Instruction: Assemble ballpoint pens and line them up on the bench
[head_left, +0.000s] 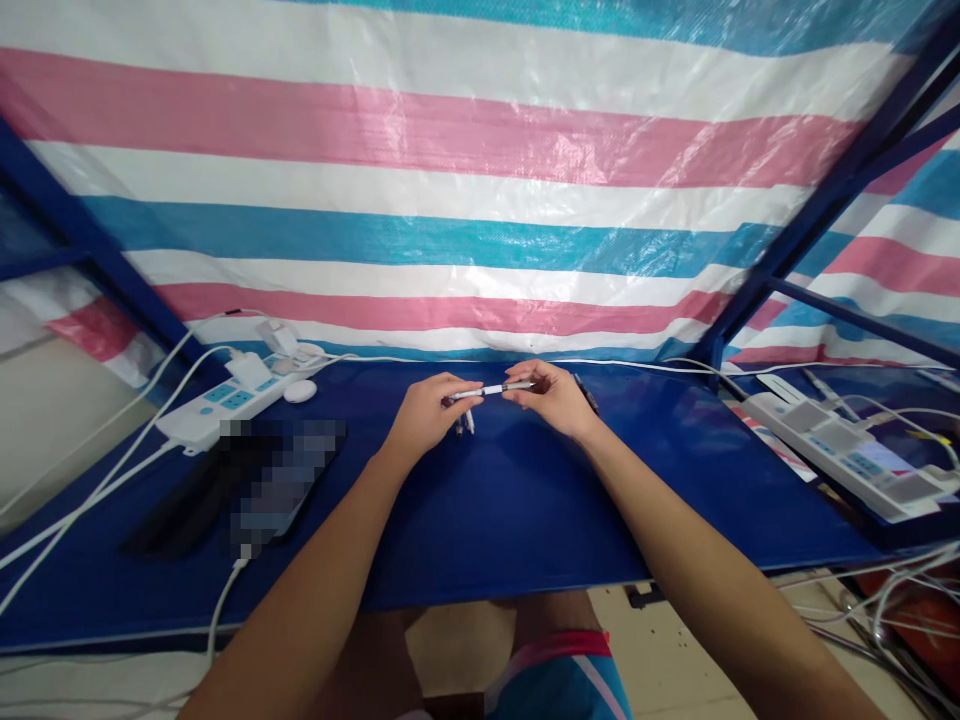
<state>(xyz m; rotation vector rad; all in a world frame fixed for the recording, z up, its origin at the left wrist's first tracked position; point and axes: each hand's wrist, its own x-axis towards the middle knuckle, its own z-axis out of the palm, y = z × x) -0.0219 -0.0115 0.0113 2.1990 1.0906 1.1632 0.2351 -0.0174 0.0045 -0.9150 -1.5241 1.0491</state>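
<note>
Above the blue table [495,520], a white pen [493,389] is held level between both hands. My left hand [439,405] pinches its left end, and my right hand [547,395] pinches it near the grey, pointed right end. Just below and beside my left hand, small white and dark pieces [469,421] lie on the table, partly hidden by the fingers; they look like pens or pen parts. A black pen [586,394] rests right behind my right hand, partly covered by it.
At the left are a white power strip [225,402] with plugs, a round white disc [300,390] and a blurred dark phone [289,485] on a cable. Another power strip [847,455] sits at the right among cables. Striped sheeting [480,230] hangs behind, between blue metal posts.
</note>
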